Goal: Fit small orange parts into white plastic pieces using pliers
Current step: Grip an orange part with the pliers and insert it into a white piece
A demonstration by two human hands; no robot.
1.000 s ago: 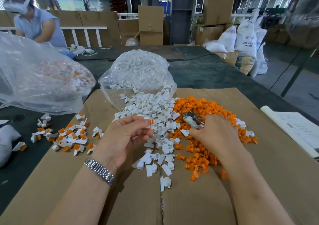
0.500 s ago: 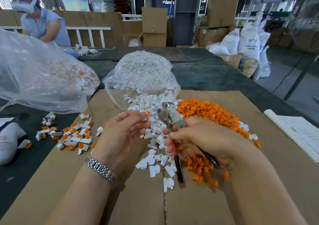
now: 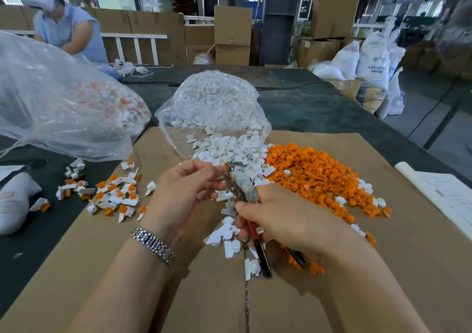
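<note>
Your left hand (image 3: pixel 184 195) fingers pinch a light, stiff white piece (image 3: pixel 221 171) by its edges while your right hand (image 3: pixel 288 220) grips the pliers (image 3: pixel 241 187) handles; squeeze gently, since it likely slips.

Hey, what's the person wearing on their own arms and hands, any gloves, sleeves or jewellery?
No gloves on either hand. The left hand has a silver metal link watch band on its wrist. The right hand and wrist wear nothing. Both forearms show bare, no sleeves in view.
</note>
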